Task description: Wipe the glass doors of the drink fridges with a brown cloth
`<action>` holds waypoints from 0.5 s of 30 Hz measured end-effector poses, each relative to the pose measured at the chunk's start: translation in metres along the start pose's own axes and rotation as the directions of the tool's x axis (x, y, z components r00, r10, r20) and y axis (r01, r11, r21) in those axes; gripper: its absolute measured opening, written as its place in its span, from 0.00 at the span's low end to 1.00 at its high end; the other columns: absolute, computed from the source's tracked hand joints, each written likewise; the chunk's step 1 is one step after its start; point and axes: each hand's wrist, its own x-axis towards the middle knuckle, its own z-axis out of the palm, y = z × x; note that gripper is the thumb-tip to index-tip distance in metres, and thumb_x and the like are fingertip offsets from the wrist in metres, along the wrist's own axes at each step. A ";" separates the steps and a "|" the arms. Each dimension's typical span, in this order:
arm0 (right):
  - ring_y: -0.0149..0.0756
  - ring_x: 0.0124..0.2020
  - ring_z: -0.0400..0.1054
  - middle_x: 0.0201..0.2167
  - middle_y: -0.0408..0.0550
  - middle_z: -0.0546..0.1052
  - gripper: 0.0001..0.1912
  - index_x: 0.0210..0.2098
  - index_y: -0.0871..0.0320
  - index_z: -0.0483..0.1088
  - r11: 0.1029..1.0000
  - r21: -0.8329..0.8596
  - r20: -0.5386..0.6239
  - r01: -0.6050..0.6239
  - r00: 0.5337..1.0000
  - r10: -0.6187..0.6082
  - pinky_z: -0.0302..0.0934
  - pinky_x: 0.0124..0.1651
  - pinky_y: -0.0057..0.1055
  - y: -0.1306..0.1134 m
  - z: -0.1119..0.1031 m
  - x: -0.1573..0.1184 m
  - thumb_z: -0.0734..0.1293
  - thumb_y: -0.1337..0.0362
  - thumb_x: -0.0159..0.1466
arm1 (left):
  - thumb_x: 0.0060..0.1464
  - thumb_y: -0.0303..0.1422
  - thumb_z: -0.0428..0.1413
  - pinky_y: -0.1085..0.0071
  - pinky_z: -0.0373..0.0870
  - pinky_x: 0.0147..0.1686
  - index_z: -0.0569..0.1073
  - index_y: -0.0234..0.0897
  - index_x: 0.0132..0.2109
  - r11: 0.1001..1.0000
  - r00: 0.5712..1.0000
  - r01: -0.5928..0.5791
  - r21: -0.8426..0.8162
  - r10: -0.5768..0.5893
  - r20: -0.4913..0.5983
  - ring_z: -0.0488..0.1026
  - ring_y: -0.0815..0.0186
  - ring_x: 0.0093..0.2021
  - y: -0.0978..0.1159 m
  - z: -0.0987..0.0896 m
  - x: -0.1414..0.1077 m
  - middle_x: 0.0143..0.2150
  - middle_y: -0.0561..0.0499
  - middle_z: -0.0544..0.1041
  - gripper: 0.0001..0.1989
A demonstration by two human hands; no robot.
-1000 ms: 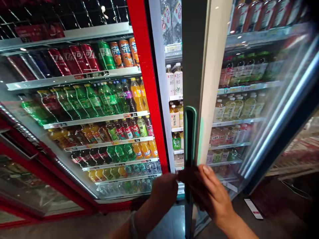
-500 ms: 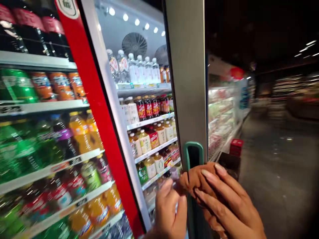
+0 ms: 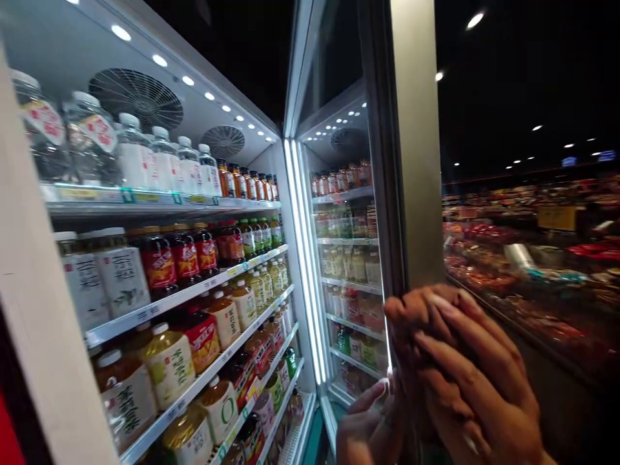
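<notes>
Bunching brown cloth (image 3: pixel 415 306), right grip (image 3: pixel 484 381) at door (image 3: pixel 419 148) edge; likely soft, light, best held mid-fold; left grip (image 3: pixel 371 426) unclear.

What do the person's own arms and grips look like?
The right grip is ungloved, with slim fingers and no ring showing. The left grip also looks ungloved, though blurred. No sleeve shows; the forearms are out of frame.

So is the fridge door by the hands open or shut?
Open: the door stands swung out at an angle from the fridge, and the bottles show with no glass in front.
</notes>
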 end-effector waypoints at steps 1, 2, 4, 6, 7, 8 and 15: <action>0.53 0.73 0.55 0.72 0.38 0.60 0.32 0.69 0.38 0.62 0.998 -0.065 -0.013 0.002 1.000 -0.003 0.61 0.73 0.53 0.000 0.001 0.013 0.64 0.58 0.67 | 0.64 0.22 0.50 0.67 0.80 0.54 0.79 0.54 0.59 1.000 1.000 0.005 -0.017 -0.005 0.017 0.82 0.68 0.24 0.002 0.004 0.006 0.16 0.62 0.74 0.26; 0.56 0.73 0.55 0.74 0.37 0.58 0.33 0.70 0.39 0.61 0.993 -0.118 -0.015 0.012 1.000 -0.014 0.59 0.73 0.57 -0.001 0.003 0.025 0.65 0.59 0.66 | 0.64 0.23 0.50 0.66 0.79 0.55 0.78 0.55 0.59 0.999 1.000 0.005 -0.033 -0.004 0.028 0.82 0.69 0.25 0.004 0.008 0.011 0.17 0.63 0.76 0.25; 0.59 0.73 0.54 0.75 0.39 0.55 0.33 0.69 0.45 0.64 0.978 -0.206 -0.017 0.040 0.999 -0.044 0.55 0.75 0.59 0.000 0.007 0.037 0.68 0.62 0.64 | 0.65 0.24 0.51 0.64 0.77 0.58 0.77 0.56 0.60 0.998 0.999 -0.005 -0.066 0.008 0.040 0.84 0.68 0.29 0.007 0.015 0.020 0.21 0.63 0.79 0.25; 0.56 0.74 0.53 0.75 0.40 0.55 0.29 0.64 0.51 0.69 0.953 -0.294 0.000 0.070 0.997 -0.073 0.52 0.77 0.53 0.002 0.008 0.032 0.71 0.66 0.63 | 0.66 0.26 0.50 0.63 0.77 0.58 0.76 0.57 0.61 0.994 0.998 -0.027 -0.105 0.033 0.054 0.85 0.67 0.33 0.005 0.023 0.026 0.23 0.62 0.81 0.24; 0.54 0.74 0.52 0.75 0.40 0.55 0.26 0.61 0.53 0.72 0.943 -0.322 0.008 0.080 0.997 -0.081 0.52 0.77 0.50 0.004 0.008 0.025 0.71 0.68 0.63 | 0.67 0.26 0.48 0.64 0.77 0.58 0.76 0.58 0.61 0.991 0.997 -0.040 -0.125 0.048 0.059 0.85 0.67 0.33 0.003 0.027 0.029 0.22 0.62 0.81 0.24; 0.51 0.74 0.53 0.75 0.40 0.56 0.23 0.58 0.54 0.74 0.937 -0.337 0.013 0.088 0.996 -0.089 0.53 0.77 0.47 0.007 0.006 0.016 0.70 0.69 0.64 | 0.68 0.26 0.46 0.64 0.78 0.58 0.77 0.58 0.60 0.988 0.996 -0.057 -0.143 0.067 0.062 0.85 0.66 0.32 0.001 0.033 0.031 0.22 0.62 0.80 0.25; 0.52 0.71 0.59 0.68 0.46 0.67 0.20 0.55 0.50 0.74 0.920 -0.370 0.049 0.128 0.992 -0.118 0.61 0.71 0.51 0.054 -0.011 0.034 0.70 0.71 0.64 | 0.69 0.25 0.43 0.61 0.77 0.59 0.54 0.47 0.75 0.935 0.948 -0.316 -0.162 0.319 -0.008 0.85 0.67 0.33 -0.004 0.069 0.061 0.26 0.61 0.83 0.31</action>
